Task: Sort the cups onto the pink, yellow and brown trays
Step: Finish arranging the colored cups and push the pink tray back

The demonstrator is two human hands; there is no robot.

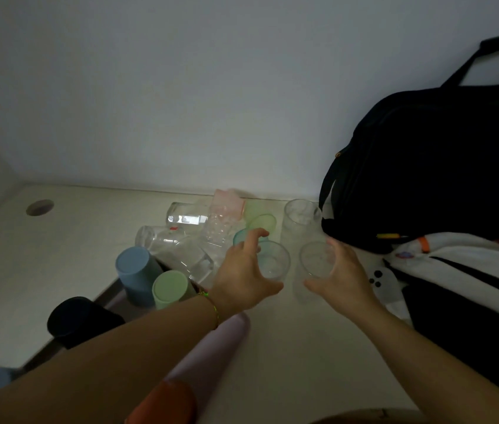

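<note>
Beside the tall clear cup (301,223), a black bag (425,166)

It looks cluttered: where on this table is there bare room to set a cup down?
Widest bare patch: the table's left, between the round hole and the lying clear glasses. A narrower strip lies between the pink tray and the right forearm. Cups crowd the middle back; the black bag fills the right.
</note>
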